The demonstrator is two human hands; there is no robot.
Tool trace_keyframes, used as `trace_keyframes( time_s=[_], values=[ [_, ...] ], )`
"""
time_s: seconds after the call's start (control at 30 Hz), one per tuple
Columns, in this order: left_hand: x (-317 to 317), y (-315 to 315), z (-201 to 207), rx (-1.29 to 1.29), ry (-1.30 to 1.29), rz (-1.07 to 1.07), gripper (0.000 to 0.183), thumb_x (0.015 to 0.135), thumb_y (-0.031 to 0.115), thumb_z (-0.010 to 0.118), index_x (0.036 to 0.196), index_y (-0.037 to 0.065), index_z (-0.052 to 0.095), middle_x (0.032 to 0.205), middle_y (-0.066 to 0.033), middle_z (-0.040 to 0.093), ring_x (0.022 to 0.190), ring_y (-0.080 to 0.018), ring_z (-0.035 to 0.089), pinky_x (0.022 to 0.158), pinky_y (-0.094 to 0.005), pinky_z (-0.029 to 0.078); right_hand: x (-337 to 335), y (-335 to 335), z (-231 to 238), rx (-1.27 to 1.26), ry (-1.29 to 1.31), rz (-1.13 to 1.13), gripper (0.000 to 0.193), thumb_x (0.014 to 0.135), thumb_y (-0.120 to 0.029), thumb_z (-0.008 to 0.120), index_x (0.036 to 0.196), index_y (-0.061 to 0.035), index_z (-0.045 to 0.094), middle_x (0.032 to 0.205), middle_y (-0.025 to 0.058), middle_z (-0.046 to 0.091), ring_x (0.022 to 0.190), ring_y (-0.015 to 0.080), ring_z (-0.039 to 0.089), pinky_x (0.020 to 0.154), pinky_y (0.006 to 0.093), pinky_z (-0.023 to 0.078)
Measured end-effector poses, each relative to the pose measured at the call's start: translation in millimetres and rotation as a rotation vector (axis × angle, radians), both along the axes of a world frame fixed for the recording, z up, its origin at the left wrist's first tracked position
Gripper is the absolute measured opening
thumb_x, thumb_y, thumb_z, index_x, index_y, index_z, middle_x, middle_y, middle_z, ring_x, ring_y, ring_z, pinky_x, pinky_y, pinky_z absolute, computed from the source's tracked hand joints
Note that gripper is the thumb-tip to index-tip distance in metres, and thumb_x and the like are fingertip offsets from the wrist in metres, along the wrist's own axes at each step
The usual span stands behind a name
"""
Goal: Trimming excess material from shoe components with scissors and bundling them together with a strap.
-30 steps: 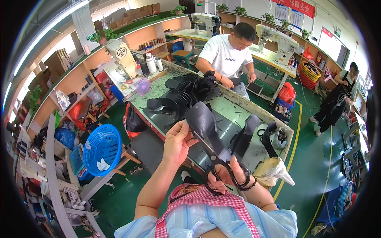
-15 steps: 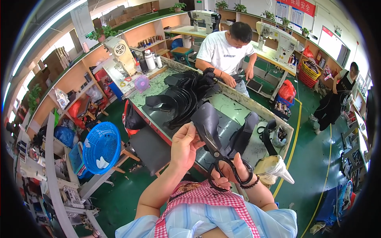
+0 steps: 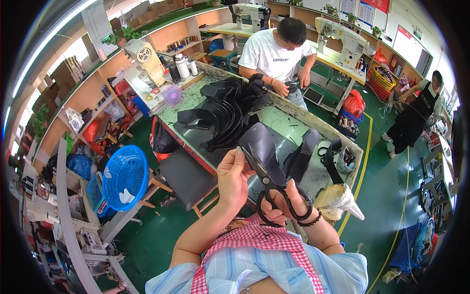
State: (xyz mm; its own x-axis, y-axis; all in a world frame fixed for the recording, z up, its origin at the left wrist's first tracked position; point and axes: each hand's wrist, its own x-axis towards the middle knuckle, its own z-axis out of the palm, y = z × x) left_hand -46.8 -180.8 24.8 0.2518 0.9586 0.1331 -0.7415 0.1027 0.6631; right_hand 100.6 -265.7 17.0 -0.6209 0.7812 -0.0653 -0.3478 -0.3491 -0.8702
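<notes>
My right hand [image 3: 280, 203] has its fingers through the handles of black scissors [image 3: 266, 180], and their blades point up and left along a curved black leather-like piece [image 3: 262, 143]. The handles stand apart. My left hand [image 3: 233, 177] pinches the left edge of that piece between thumb and fingertips, close to the blade tips. Beyond it on the worktable lies a heap of similar black curved pieces [image 3: 227, 110]. Another folded black piece [image 3: 301, 157] rests to the right of the one I hold. Whether the blades touch the material is hard to make out.
Across the worktable [image 3: 196, 90], a co-worker [image 3: 274, 54] handles a dark piece. A roll of tape [image 3: 324, 147] and a container of tools [image 3: 346, 159] stand at its right end. A padded stool [image 3: 188, 176] and a blue basket [image 3: 126, 179] are on the left.
The view has shifted slightly. My hands keep their holds on the scissors and the black piece, with the left hand slightly farther right. The person at far right has turned and stretched out an arm.
</notes>
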Motion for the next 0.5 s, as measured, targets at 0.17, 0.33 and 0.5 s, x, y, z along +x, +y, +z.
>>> trace_keyframes(
  time_s=[0.17, 0.33, 0.5],
  values=[
    [-0.7, 4.9, 6.0, 0.005, 0.017, 0.020, 0.015, 0.093, 0.018, 0.050, 0.091, 0.006, 0.058, 0.083, -0.0024, 0.064, 0.072, -0.0097, 0.062, 0.064, -0.0244, 0.051, 3.9, -4.0, -6.6, 0.006, 0.059, 0.034, 0.083, 0.073, -0.084, 0.015, 0.083, -0.0058, 0.042, 0.060, -0.0027, 0.035, 0.047, 0.0078, 0.035, 0.044, 0.0191, 0.029],
    [4.7, -2.3, 5.5, -0.017, 0.034, 0.008, 0.017, 0.093, 0.020, 0.050, 0.089, 0.006, 0.058, 0.080, -0.0022, 0.063, 0.071, -0.0086, 0.061, 0.064, -0.0235, 0.050, 4.5, -1.5, -5.9, 0.028, 0.061, 0.013, 0.083, 0.073, -0.084, 0.016, 0.083, -0.0057, 0.042, 0.060, -0.0028, 0.036, 0.047, 0.0073, 0.036, 0.043, 0.0185, 0.029],
    [7.6, -5.6, 3.8, -0.060, 0.034, 0.027, 0.016, 0.093, 0.020, 0.051, 0.090, 0.006, 0.058, 0.082, -0.0015, 0.063, 0.073, -0.0078, 0.060, 0.066, -0.0224, 0.048, 8.7, -1.6, -2.7, 0.006, -0.048, 0.012, 0.081, 0.074, -0.083, 0.016, 0.083, -0.0071, 0.042, 0.058, -0.0032, 0.034, 0.047, 0.0076, 0.036, 0.044, 0.0188, 0.030]
  ],
)
